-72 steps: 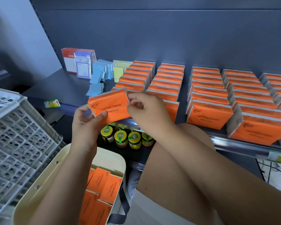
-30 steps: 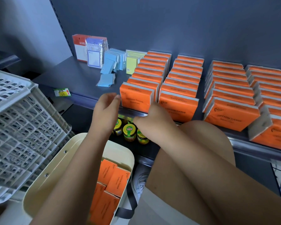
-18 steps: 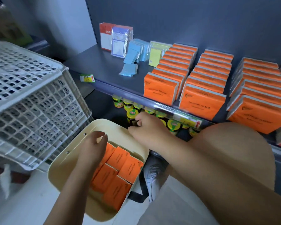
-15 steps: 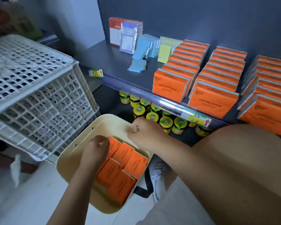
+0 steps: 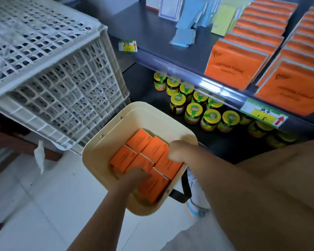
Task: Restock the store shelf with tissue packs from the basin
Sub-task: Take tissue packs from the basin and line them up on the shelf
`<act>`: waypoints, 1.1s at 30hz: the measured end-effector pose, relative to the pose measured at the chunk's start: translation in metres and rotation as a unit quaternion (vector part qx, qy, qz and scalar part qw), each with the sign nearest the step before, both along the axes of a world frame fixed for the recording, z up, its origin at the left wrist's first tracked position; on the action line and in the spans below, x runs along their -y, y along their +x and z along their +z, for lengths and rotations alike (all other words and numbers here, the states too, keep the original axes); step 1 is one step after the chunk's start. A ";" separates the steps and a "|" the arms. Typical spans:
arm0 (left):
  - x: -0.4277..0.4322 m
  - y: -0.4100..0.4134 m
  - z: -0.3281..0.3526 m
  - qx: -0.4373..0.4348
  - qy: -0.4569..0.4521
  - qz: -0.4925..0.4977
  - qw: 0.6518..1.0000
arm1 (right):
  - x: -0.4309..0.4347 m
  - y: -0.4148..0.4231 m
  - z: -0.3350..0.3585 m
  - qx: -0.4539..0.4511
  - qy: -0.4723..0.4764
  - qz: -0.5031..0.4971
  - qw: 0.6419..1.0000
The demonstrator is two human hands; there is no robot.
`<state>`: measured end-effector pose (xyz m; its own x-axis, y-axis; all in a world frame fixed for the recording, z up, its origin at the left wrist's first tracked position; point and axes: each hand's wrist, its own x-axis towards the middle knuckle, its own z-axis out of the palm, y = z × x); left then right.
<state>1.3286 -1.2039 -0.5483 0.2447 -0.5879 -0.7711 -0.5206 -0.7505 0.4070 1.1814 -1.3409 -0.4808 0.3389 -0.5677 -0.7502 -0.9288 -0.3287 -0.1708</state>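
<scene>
Shelf (image 5: 170,51) at 1 o'clock has taken its pack, and your hands have dropped to the basin (image 5: 101,142) at 6 o'clock. Left hand (image 5: 138,175) lands on the tissue packs (image 5: 152,147), right hand (image 5: 176,151) curls by the rim. Whether the fingers grip anything, I cannot tell. Next pick looks imminent.

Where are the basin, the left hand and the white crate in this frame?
basin (image 5: 95,160): head view, bare inner wall on its left side.
left hand (image 5: 137,176): head view, back of the hand.
white crate (image 5: 65,98): head view, lattice side wall.
</scene>
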 end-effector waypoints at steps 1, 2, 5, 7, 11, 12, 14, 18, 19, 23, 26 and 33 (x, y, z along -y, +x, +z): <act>0.000 0.001 -0.005 0.004 -0.001 0.011 1.000 | 0.002 -0.001 -0.005 0.010 -0.011 -0.018 1.000; -0.001 0.002 -0.009 0.011 -0.004 0.024 1.000 | 0.003 -0.001 -0.008 0.009 -0.015 -0.037 0.999; -0.001 0.004 -0.023 0.016 0.007 0.045 0.999 | 0.003 0.007 -0.027 0.022 -0.001 -0.094 0.995; 0.000 0.003 -0.034 0.003 0.028 0.026 0.999 | 0.000 0.016 -0.045 0.026 0.029 -0.112 0.993; 0.004 -0.005 -0.041 -0.014 0.052 0.005 0.999 | -0.003 0.018 -0.075 0.007 0.045 -0.122 0.992; 0.005 -0.008 -0.040 -0.013 0.047 0.006 0.999 | -0.003 0.018 -0.079 0.009 0.047 -0.132 0.990; 0.006 -0.015 -0.032 -0.018 0.042 0.018 0.999 | 0.001 0.016 -0.089 0.011 0.045 -0.163 0.986; 0.005 -0.021 -0.027 -0.013 0.026 0.027 0.999 | 0.007 0.007 -0.088 0.018 0.064 -0.181 0.981; 0.004 -0.019 -0.025 -0.008 0.025 0.026 0.999 | 0.008 0.005 -0.084 0.030 0.077 -0.200 0.976; 0.001 -0.007 -0.027 0.000 -0.014 0.058 0.998 | 0.011 -0.003 -0.077 0.132 0.103 -0.331 0.929; 0.000 -0.003 -0.027 0.003 -0.050 0.101 0.994 | 0.007 0.001 -0.074 0.189 0.129 -0.348 0.909; -0.004 -0.004 -0.004 -0.035 -0.092 0.216 0.972 | -0.015 0.011 -0.064 0.289 0.257 -0.443 0.809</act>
